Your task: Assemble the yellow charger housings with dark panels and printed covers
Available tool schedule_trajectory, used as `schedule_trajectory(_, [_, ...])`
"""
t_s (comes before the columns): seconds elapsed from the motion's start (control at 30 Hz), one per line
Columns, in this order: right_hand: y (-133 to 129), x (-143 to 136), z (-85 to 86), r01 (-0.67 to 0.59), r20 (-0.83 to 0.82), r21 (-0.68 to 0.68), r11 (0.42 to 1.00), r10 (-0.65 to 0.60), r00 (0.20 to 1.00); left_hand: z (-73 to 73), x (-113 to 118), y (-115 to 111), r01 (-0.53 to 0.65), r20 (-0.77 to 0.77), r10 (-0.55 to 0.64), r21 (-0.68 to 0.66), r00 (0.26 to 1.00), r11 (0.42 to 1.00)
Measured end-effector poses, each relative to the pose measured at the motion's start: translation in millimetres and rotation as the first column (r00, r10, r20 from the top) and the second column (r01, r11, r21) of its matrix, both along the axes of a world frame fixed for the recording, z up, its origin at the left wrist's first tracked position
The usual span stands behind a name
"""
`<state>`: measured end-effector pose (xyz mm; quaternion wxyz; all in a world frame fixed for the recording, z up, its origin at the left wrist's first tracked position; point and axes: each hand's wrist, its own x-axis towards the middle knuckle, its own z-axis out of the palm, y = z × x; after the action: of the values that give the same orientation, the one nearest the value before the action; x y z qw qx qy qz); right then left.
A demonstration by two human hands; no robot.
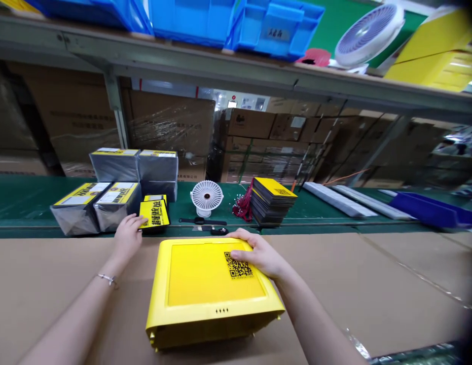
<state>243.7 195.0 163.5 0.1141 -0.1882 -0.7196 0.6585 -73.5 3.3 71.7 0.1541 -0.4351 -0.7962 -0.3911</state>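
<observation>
A yellow plastic housing [205, 274] lies in front of me with its flat panel up; a black QR code is printed on that panel. My right hand [256, 253] grips its far right edge, thumb on top over part of the code. At the far left, my left hand [129, 234] pinches the left edge of a yellow card [152, 213] with black print, which lies on top of a small dark stack. The card's underside and my fingertips there are partly hidden.
Wrapped boxes with yellow labels [117, 200] stand at left. Behind the housing are a small white fan [207, 196], a black-handled knife [216, 231], red cords [243, 205] and stacked yellow-topped cards [271, 203]. Blue bins [277, 30] sit on the shelf overhead. Cardboard [334, 284] covers the bench.
</observation>
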Motion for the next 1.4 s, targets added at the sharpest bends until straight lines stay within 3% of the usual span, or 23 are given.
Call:
schedule_trajectory(0.07, [-0.6, -0.8, 0.1, 0.005, -0.032, -0.001, 1.000, -0.005, 0.999, 15.0, 16.9, -9.8, -0.037, -0.015, 0.039, 0.106, 0.999, 0.994])
schedule_trajectory(0.13, [-1.1, -1.8, -0.5, 0.006, -0.050, -0.022, 1.000, -0.007, 0.999, 38.8, 35.8, -17.9, -0.123, 0.055, 0.112, 0.309, 0.992, 0.943])
schedule_trajectory(0.2, [-0.9, -3.1, -2.6, 0.018, -0.064, -0.029, 0.999, -0.020, 0.998, 68.9, 55.4, -24.7, -0.241, 0.246, 0.108, 0.614, 0.963, 0.751])
schedule_trajectory(0.27, [-0.4, -4.9, -5.7, 0.049, -0.082, -0.002, 0.999, -0.049, 0.995, 101.1, 75.0, -32.0, -0.252, 0.338, -0.079, 0.820, 0.938, 0.514])
schedule_trajectory(0.33, [0.1, -6.4, -8.8, 0.081, -0.092, 0.035, 0.996, -0.077, 0.993, 129.1, 94.7, -41.2, -0.147, 0.310, -0.359, 0.897, 0.880, 0.416])
schedule_trajectory(0.4, [-0.3, -6.9, -10.1, 0.106, -0.074, 0.073, 0.992, -0.100, 0.992, 147.8, 115.2, -51.7, -0.101, 0.353, -0.541, 0.893, 0.763, 0.439])
schedule_trajectory(0.47, [-2.4, -5.2, -8.0, 0.166, -0.056, 0.197, 0.966, -0.158, 0.986, 154.9, 137.1, -61.4, -0.090, 0.478, -0.616, 0.829, 0.626, 0.552])
schedule_trajectory(0.5, [-4.6, -3.2, -5.3, 0.220, -0.072, 0.314, 0.923, -0.208, 0.975, 154.7, 148.5, -65.0, -0.060, 0.554, -0.619, 0.770, 0.556, 0.635])
schedule_trajectory(0.57, [-12.7, 2.9, 3.4, 0.345, -0.187, 0.567, 0.748, -0.291, 0.938, 148.9, 171.4, -68.6, 0.103, 0.689, -0.572, 0.595, 0.445, 0.797])
schedule_trajectory(0.6, [-19.0, 6.8, 9.1, 0.392, -0.259, 0.642, 0.659, -0.294, 0.920, 144.7, 182.5, -68.4, 0.207, 0.732, -0.528, 0.490, 0.431, 0.847])
schedule_trajectory(0.63, [-27.0, 11.0, 15.4, 0.402, -0.305, 0.668, 0.627, -0.262, 0.915, 140.3, 192.9, -67.2, 0.299, 0.750, -0.488, 0.389, 0.446, 0.871])
schedule_trajectory(0.67, [-36.5, 15.3, 21.9, 0.369, -0.318, 0.653, 0.661, -0.202, 0.926, 136.2, 202.4, -65.1, 0.365, 0.746, -0.465, 0.313, 0.477, 0.877])
schedule_trajectory(0.77, [-69.7, 26.5, 39.8, 0.104, -0.278, 0.492, 0.864, 0.043, 0.960, 128.4, 224.3, -58.1, 0.449, 0.696, -0.466, 0.226, 0.546, 0.864])
schedule_trajectory(0.87, [-97.7, 34.0, 52.5, 0.013, -0.299, 0.415, 0.910, 0.123, 0.946, 126.9, 237.5, -56.6, 0.465, 0.728, -0.510, 0.292, 0.459, 0.836])
schedule_trajectory(0.93, [-108.0, 37.4, 58.7, 0.044, -0.340, 0.383, 0.923, 0.096, 0.935, 125.8, 244.5, -59.6, 0.440, 0.783, -0.568, 0.429, 0.253, 0.788])
schedule_trajectory(1.0, [-112.0, 40.0, 64.7, 0.091, -0.381, 0.347, 0.933, 0.052, 0.923, 122.2, 252.2, -63.4, 0.394, 0.778, -0.622, 0.602, -0.093, 0.694])
schedule_trajectory(1.07, [-112.5, 42.0, 70.9, 0.148, -0.402, 0.311, 0.939, -0.011, 0.916, 116.4, 260.6, -65.5, 0.329, 0.679, -0.575, 0.729, -0.457, 0.600])
schedule_trajectory(1.1, [-112.4, 42.8, 73.7, 0.164, -0.401, 0.301, 0.939, -0.032, 0.916, 113.3, 264.7, -65.5, 0.304, 0.620, -0.525, 0.766, -0.583, 0.567])
schedule_trajectory(1.17, [-112.7, 43.5, 77.8, 0.183, -0.397, 0.309, 0.933, -0.048, 0.917, 109.1, 271.4, -63.5, 0.261, 0.537, -0.459, 0.802, -0.708, 0.537])
schedule_trajectory(1.23, [-114.8, 42.9, 78.4, 0.229, -0.420, 0.360, 0.904, -0.062, 0.905, 109.0, 275.6, -60.1, 0.203, 0.487, -0.482, 0.825, -0.728, 0.528])
schedule_trajectory(1.3, [-118.3, 41.0, 75.4, 0.379, -0.516, 0.444, 0.812, -0.114, 0.849, 113.1, 277.3, -57.2, 0.128, 0.442, -0.517, 0.836, -0.733, 0.534])
schedule_trajectory(1.33, [-120.1, 39.5, 73.2, 0.476, -0.588, 0.496, 0.726, -0.123, 0.799, 116.0, 277.6, -56.2, 0.099, 0.429, -0.522, 0.833, -0.737, 0.544])
schedule_trajectory(1.4, [-122.8, 36.4, 69.2, 0.632, -0.717, 0.593, 0.499, -0.031, 0.697, 122.0, 277.1, -55.0, 0.081, 0.444, -0.527, 0.814, -0.724, 0.575])
